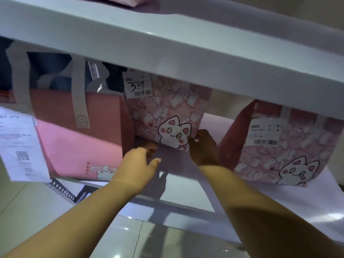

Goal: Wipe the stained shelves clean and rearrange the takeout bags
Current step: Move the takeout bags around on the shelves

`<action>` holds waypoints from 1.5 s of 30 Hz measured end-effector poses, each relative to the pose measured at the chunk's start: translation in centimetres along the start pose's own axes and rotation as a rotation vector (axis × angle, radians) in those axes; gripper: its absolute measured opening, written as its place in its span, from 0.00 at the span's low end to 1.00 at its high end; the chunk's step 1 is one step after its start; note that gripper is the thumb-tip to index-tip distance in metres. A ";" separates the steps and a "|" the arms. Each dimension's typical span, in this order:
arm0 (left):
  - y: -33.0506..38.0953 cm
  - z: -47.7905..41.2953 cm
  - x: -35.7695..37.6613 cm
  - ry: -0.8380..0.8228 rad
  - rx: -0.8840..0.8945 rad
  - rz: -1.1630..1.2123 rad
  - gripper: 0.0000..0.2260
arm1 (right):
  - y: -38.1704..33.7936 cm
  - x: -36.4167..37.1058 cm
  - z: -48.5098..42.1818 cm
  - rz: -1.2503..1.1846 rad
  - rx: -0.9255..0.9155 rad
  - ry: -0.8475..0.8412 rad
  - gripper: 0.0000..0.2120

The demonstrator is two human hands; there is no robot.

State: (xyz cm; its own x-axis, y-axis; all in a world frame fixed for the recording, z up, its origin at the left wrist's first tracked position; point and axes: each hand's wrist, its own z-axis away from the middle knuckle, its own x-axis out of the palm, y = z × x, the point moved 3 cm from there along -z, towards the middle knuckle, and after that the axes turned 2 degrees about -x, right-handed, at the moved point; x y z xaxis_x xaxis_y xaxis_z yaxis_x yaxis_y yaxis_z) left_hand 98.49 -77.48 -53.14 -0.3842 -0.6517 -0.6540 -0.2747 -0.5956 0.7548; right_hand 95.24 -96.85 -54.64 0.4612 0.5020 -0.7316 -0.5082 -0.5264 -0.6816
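A pink patterned takeout bag (167,108) with a white cat print and a tag marked 34 stands in the middle of the lower white shelf (186,185). My left hand (139,161) reaches to its bottom left corner, fingers curled against the base. At the bag's bottom right corner my right hand (202,148) pinches the edge, thumb on the front beside the cat. A second cat-print bag (279,149) with a barcode label stands to the right, apart from the first. A larger plain pink bag (80,131) with white handles touches the middle bag on the left.
The upper shelf board (167,45) hangs low over the bag tops. A white receipt (18,142) with a QR code hangs from the left bag. A perforated metal upright (61,190) shows at the shelf's left front. Glossy floor tiles lie below.
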 end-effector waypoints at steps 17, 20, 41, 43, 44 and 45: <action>0.5 -0.2 1.5 -0.012 0.026 -0.078 0.16 | -0.1 -0.3 -0.7 -0.104 -0.078 0.070 0.18; 0.9 -1.0 1.1 0.009 0.029 -0.052 0.15 | -0.1 -0.2 -1.1 -0.085 -0.064 0.088 0.11; 1.0 0.7 2.5 0.042 -0.231 -0.065 0.08 | 6.5 -4.4 5.3 -0.167 0.082 0.317 0.07; 1.1 1.3 2.4 0.090 -0.248 -0.035 0.06 | 7.0 -4.7 6.4 -0.196 0.069 0.324 0.10; 1.1 1.5 2.3 0.126 -0.254 -0.015 0.07 | 7.3 -4.8 6.8 -0.200 0.091 0.308 0.10; 1.1 1.7 2.2 0.163 -0.260 -0.002 0.08 | 7.5 -5.0 7.3 -0.196 0.125 0.293 0.11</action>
State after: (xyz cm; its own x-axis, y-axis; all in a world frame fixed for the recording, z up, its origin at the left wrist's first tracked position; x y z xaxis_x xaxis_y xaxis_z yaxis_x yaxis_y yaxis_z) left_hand 95.88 -78.80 -53.68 -0.2314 -0.7049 -0.6705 -0.0323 -0.6833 0.7294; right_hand 83.82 -98.35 -56.04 0.7379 0.3576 -0.5723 -0.4661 -0.3432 -0.8154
